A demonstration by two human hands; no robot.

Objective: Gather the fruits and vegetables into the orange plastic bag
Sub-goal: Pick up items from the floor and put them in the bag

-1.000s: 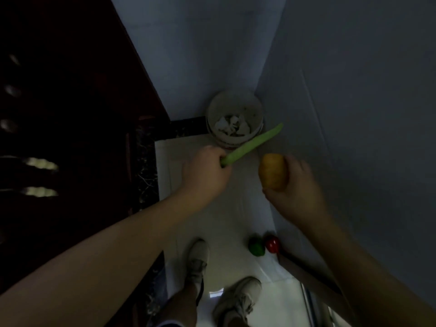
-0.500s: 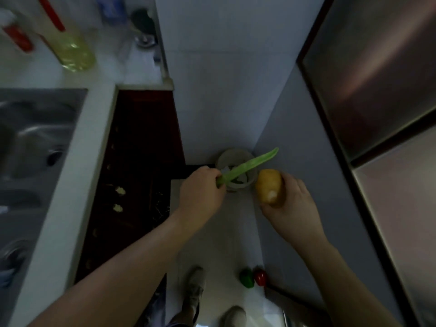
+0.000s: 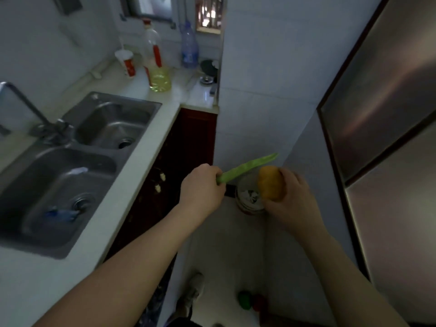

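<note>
Shoe (image 3: pixel 192 292): at the bottom edge of the floor, beside the dark cabinet front, toe pointing away.
Green fruit (image 3: pixel 244 300): round, on the pale floor near the bottom edge, just right of the shoe; too blurred to name more closely.
Red fruit (image 3: pixel 259 303): touching or just beside the green one, on its right. Both look left for a later trip, since both hands are full.
Left hand (image 3: pixel 203 188): closed in a fist round the stalk end of a green bean pod (image 3: pixel 249 166), which sticks up and to the right, clear of the fingers.
Right hand (image 3: pixel 293 200): fingers curled round a potato (image 3: pixel 271 183) from behind, a cupping hold suited to something heavy and rounded.
Waste pail (image 3: pixel 249 202): in the floor's far corner where the walls meet, white scraps inside; partly hidden by the potato.
Orange plastic bag: not in view, so I cannot say where it lies.
Step, as I judge it: both items are held at chest level for carrying to the bag, and the floor pair waits.
Double sink (image 3: pixel 70 161): set in the countertop's left side.
Oil bottle (image 3: pixel 158 67): upright near the countertop's far edge, next to a paper cup (image 3: pixel 127 63).
</note>
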